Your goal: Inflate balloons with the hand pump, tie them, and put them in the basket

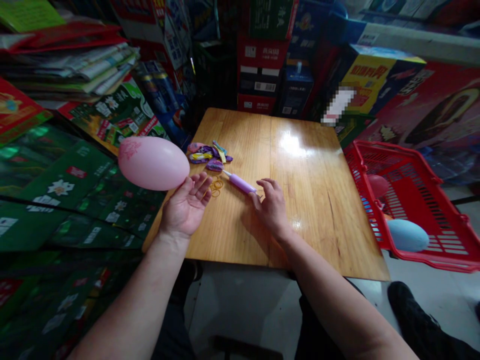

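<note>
My left hand (186, 204) is palm up at the table's left edge, fingers curled around the end of an inflated pink balloon (153, 163) that sticks out to the left over the boxes. My right hand (270, 205) rests on the wooden table (300, 200), fingertips touching the near end of a purple balloon pump (240, 182) that lies flat. A few yellow rubber bands (216, 186) lie between the hands. Behind the pump is a small heap of uninflated balloons (208, 152).
A red plastic basket (442, 235) stands on the floor at the right, holding a blue balloon (407, 235) and a pinkish-red one (377, 186). Green cartons (67, 195) crowd the left side. Stacked boxes (262, 70) rise behind the table. A dark shoe (410, 310) shows lower right.
</note>
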Demonstrator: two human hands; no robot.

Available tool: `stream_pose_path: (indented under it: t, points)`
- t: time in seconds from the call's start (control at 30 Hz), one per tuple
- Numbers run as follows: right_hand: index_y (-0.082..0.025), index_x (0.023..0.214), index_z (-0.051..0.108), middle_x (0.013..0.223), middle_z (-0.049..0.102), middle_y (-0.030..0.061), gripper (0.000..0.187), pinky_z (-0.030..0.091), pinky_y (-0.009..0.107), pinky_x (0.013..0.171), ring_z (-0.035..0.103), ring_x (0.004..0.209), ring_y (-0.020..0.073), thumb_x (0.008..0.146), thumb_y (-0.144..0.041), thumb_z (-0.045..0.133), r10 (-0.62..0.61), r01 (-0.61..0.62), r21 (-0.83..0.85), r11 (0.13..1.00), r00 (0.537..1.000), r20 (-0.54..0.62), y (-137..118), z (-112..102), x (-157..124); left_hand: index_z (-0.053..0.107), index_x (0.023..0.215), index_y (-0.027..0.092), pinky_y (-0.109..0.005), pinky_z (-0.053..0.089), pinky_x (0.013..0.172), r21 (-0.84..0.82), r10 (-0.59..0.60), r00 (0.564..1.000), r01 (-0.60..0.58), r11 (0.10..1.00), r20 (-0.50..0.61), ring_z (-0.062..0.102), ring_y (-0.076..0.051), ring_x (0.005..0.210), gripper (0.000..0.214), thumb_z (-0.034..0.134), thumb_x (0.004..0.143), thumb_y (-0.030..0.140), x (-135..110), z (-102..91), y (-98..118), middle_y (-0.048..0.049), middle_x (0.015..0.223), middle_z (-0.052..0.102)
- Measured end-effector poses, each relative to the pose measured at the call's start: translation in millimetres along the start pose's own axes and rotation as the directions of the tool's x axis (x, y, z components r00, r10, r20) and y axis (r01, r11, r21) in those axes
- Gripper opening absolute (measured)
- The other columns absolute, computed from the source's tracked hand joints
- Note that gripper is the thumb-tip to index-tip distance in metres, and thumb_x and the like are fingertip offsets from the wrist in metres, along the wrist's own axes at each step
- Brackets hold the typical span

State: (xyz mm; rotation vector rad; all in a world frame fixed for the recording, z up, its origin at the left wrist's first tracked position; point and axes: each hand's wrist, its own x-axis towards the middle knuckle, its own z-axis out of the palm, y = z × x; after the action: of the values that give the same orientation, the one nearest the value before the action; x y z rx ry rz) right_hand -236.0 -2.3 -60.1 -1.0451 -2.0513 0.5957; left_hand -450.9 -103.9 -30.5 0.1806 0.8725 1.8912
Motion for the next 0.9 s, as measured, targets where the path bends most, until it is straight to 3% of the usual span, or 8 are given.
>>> stream_pose_path:
  t: [0.1,0.2,0.3,0.43,0.63,0.77,0.9]
  points:
    - [-0.023,0.110,0.066,0.118,0.063,0.0125,0.020,0.046,0.045,0.099,0.058,0.114,0.0276,0.092,-0.027,0.058,-0.012,0.013,0.121,0.993,1.000,-0.012,-18.2,-7.9,-14.2,0.071,0.097,0.019,-0.031,0.056,0.083,-0.026,-0.030,1.000,0.030,0.999,0.004,0.068,-0.020,0.112,0.015,0.057,0.099,0.024,-9.6,1.7,-1.9,-0.0027,0.111,0.077]
    - [-0.023,0.093,0.069,0.094,0.068,0.0072,0.011,0.051,0.039,0.081,0.063,0.086,0.0221,0.092,-0.029,0.060,0.108,-0.138,0.313,0.940,0.988,0.111,-44.0,-9.0,-40.1,0.070,0.094,0.019,-0.031,0.056,0.085,-0.067,-0.074,0.997,0.073,0.995,-0.006,0.068,-0.020,0.114,0.016,0.056,0.099,0.023,-28.3,2.9,-5.3,-0.0035,0.111,0.077]
    - [-0.022,0.087,0.071,0.081,0.070,0.0039,0.012,0.050,0.033,0.071,0.062,0.072,0.0183,0.089,-0.032,0.064,0.285,-0.350,0.504,0.790,0.937,0.204,-74.7,-5.8,-71.3,0.070,0.092,0.020,-0.035,0.055,0.090,-0.088,-0.114,0.993,0.116,0.989,0.021,0.064,-0.022,0.122,0.009,0.063,0.095,0.023,-60.0,5.2,-9.4,-0.0045,0.115,0.075]
    - [-0.020,0.085,0.072,0.077,0.070,0.0028,0.014,0.050,0.031,0.070,0.063,0.072,0.0174,0.085,-0.034,0.068,0.366,-0.440,0.654,0.616,0.894,0.258,-120.4,-11.3,-104.7,0.072,0.091,0.021,-0.039,0.054,0.097,-0.105,-0.169,0.983,0.175,0.979,0.066,0.055,-0.024,0.134,0.003,0.071,0.089,0.024,-121.3,15.4,-13.4,-0.0047,0.128,0.070]
    - [-0.019,0.087,0.075,0.083,0.074,0.0045,0.018,0.053,0.031,0.076,0.066,0.078,0.0182,0.081,-0.035,0.072,0.356,-0.469,0.712,0.522,0.879,0.318,-183.7,-47.1,-133.1,0.077,0.090,0.021,-0.038,0.049,0.109,-0.094,-0.166,0.985,0.171,0.981,0.055,0.051,-0.026,0.137,0.007,0.076,0.085,0.024,-207.6,32.0,-12.5,-0.0036,0.141,0.063]
    - [-0.018,0.084,0.074,0.082,0.073,0.0040,0.018,0.052,0.030,0.075,0.065,0.077,0.0174,0.078,-0.035,0.075,0.360,-0.492,0.720,0.488,0.866,0.347,-210.3,-66.0,-152.8,0.078,0.090,0.019,-0.038,0.045,0.114,-0.052,-0.115,0.991,0.118,0.992,0.063,0.050,-0.028,0.138,0.011,0.079,0.081,0.025,-243.7,35.1,-8.1,-0.0046,0.145,0.060]
    - [-0.018,0.081,0.071,0.070,0.067,0.0011,0.025,0.048,0.026,0.061,0.059,0.064,0.0146,0.075,-0.041,0.078,0.342,-0.518,0.744,0.421,0.851,0.399,-221.7,-74.2,-170.6,0.079,0.090,0.020,-0.039,0.044,0.114,-0.022,-0.082,0.995,0.083,0.996,0.058,0.051,-0.029,0.137,0.015,0.083,0.077,0.026,-268.7,37.5,-2.9,-0.0045,0.146,0.058]
